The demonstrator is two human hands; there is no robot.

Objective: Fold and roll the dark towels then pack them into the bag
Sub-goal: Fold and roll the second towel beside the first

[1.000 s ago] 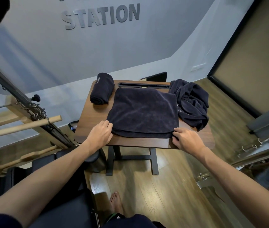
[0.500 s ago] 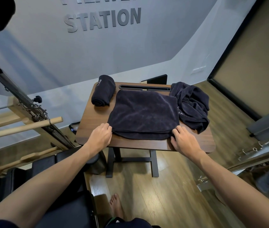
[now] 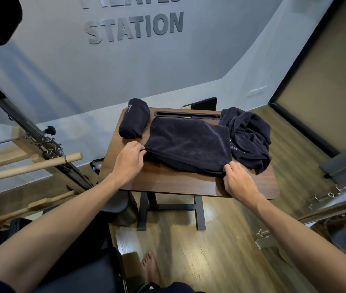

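Small walnut-brown table (image 3: 168, 185) at frame centre, on a dark pedestal base (image 3: 171, 210) over wood-plank floor (image 3: 216, 256). Folded dark towel (image 3: 189, 142) flat across the tabletop middle, near edge lifted and drawn back off the table's front. Left hand (image 3: 128, 160) at the towel's 8 o'clock corner, fingers curled, pinching the hem. Right hand (image 3: 238, 181) at the towel's 5 o'clock corner, fingers curled round the hem, gripping it. Near hem stretched as a raised line between the two hands. Rolled dark towel (image 3: 134, 118) at the table's 11 o'clock corner, lying on its side, just beside the folded towel's left edge; touching or not, cannot tell. Crumpled dark towel (image 3: 249, 136) heaped at the table's 2 o'clock side, overlapping the folded towel's right edge, pale lettering partly visible on it. Long black slot (image 3: 187, 113) set in the tabletop along the far edge at 12 o'clock. Grey wall beyond with raised letters "STATION" (image 3: 135, 28). Wooden bars (image 3: 30, 166) and metal springs of pilates equipment at 9 o'clock. Bare foot (image 3: 150, 267) on the floor at 6 o'clock. Bag not identifiable with certainty.
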